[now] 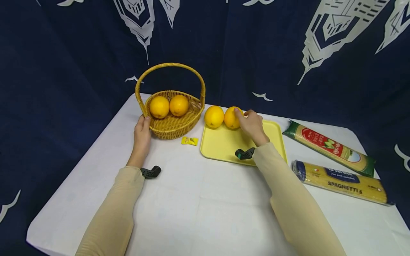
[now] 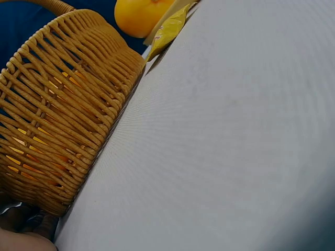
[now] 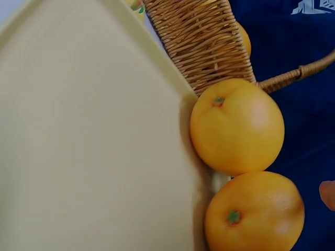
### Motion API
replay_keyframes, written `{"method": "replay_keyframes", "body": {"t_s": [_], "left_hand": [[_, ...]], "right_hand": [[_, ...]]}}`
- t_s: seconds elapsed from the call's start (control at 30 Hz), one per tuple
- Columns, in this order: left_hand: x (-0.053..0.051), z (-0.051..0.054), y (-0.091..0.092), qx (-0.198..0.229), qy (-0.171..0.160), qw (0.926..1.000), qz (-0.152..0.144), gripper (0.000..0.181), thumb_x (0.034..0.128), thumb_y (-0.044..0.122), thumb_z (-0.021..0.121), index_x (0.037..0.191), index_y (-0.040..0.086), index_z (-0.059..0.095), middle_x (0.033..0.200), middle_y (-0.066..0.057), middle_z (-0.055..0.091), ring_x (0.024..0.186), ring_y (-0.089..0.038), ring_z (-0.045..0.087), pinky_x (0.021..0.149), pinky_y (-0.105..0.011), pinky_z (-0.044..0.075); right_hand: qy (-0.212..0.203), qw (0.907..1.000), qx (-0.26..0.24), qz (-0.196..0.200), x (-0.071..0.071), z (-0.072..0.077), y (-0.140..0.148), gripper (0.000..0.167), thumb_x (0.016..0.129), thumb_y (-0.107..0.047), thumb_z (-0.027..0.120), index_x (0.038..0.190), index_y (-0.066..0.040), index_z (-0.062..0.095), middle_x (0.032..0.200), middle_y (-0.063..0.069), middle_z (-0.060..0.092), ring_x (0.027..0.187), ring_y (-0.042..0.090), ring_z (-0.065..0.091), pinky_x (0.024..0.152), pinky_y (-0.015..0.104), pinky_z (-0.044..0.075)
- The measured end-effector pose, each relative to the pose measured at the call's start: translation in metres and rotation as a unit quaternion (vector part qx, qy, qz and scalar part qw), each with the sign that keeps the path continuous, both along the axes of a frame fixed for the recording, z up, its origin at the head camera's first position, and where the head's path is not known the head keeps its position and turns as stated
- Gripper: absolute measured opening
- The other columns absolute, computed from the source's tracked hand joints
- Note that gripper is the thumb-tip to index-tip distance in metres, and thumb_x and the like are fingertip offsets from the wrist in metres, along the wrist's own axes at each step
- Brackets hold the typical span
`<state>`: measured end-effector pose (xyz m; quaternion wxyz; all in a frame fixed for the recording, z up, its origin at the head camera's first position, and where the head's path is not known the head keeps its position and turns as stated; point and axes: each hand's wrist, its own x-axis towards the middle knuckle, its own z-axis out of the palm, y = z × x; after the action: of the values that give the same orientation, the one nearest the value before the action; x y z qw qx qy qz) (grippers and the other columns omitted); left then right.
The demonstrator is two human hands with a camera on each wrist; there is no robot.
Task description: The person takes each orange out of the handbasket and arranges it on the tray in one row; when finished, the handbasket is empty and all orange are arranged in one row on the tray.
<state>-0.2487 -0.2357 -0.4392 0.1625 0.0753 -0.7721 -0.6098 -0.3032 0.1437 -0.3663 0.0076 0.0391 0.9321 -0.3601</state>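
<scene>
In the head view my left hand (image 1: 142,133) holds the left end of the wicker basket (image 1: 173,129), below the foot of its tall handle. Two oranges (image 1: 159,107) sit inside the basket. My right hand (image 1: 253,125) reaches over the yellow tray (image 1: 214,145), its thumb in front of the right-hand orange (image 1: 231,118) at the tray's back edge. A second orange (image 1: 214,117) lies against it on the left. In the right wrist view a fingertip (image 3: 328,194) shows apart from the nearer orange (image 3: 255,214); the rest of that hand is out of frame.
A small yellow packet (image 1: 189,141) lies between basket and tray. To the tray's right are a green-ended pasta pack (image 1: 330,145) and a spaghetti pack (image 1: 342,180). A dark blue curtain (image 1: 224,53) hangs behind the white table (image 1: 179,209).
</scene>
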Motion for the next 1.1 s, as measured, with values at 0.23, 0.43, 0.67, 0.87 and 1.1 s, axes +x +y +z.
{"method": "replay_keyframes", "body": {"t_s": [0.23, 0.43, 0.67, 0.87, 1.1], "left_hand": [[0.0, 0.0, 0.0, 0.0, -0.001, 1.0, -0.003, 0.056, 0.1146, 0.041, 0.033, 0.159, 0.007, 0.041, 0.163, -0.011, 0.045, 0.153, -0.02, 0.037, 0.13, -0.038, 0.025], [0.0, 0.0, -0.001, 0.0, -0.002, 1.0, -0.004, 0.056, 0.1146, 0.041, 0.033, 0.158, 0.006, 0.042, 0.161, -0.011, 0.047, 0.151, -0.019, 0.038, 0.129, -0.038, 0.026], [-0.001, 0.0, -0.001, -0.002, -0.004, 1.0, -0.005, 0.057, 0.1146, 0.042, 0.033, 0.158, 0.006, 0.042, 0.161, -0.012, 0.046, 0.152, -0.019, 0.038, 0.13, -0.038, 0.025], [-0.001, 0.0, 0.0, -0.002, -0.007, 1.0, -0.005, 0.057, 0.1145, 0.042, 0.032, 0.158, 0.006, 0.041, 0.162, -0.012, 0.046, 0.152, -0.019, 0.037, 0.13, -0.039, 0.025], [0.0, 0.0, 0.0, -0.004, -0.01, 0.9999, -0.003, 0.056, 0.1146, 0.042, 0.032, 0.157, 0.006, 0.043, 0.159, -0.012, 0.048, 0.15, -0.02, 0.04, 0.129, -0.039, 0.027]], "right_hand": [[0.068, 0.9975, 0.009, 0.02, 0.003, 0.016, -0.011, 0.085, 0.105, -0.065, 0.045, 0.147, 0.009, 0.05, 0.147, 0.03, 0.056, 0.142, 0.048, 0.042, 0.119, 0.056, 0.039], [0.123, 0.9915, -0.019, 0.038, 0.007, 0.026, -0.031, 0.073, 0.105, -0.054, 0.056, 0.147, 0.006, 0.052, 0.146, 0.028, 0.056, 0.136, 0.042, 0.05, 0.117, 0.053, 0.042], [0.132, 0.9879, -0.033, 0.075, 0.012, 0.035, -0.055, 0.065, 0.103, -0.047, 0.063, 0.147, 0.0, 0.054, 0.149, 0.019, 0.058, 0.136, 0.033, 0.054, 0.116, 0.048, 0.045], [0.131, 0.9843, -0.077, 0.09, 0.015, 0.037, -0.081, 0.053, 0.102, -0.035, 0.069, 0.142, -0.002, 0.059, 0.144, 0.017, 0.062, 0.131, 0.029, 0.059, 0.111, 0.039, 0.051], [0.133, 0.9749, -0.101, 0.147, 0.017, 0.029, -0.113, 0.048, 0.098, -0.029, 0.073, 0.137, -0.002, 0.063, 0.135, 0.017, 0.068, 0.125, 0.029, 0.063, 0.106, 0.037, 0.055]]}}
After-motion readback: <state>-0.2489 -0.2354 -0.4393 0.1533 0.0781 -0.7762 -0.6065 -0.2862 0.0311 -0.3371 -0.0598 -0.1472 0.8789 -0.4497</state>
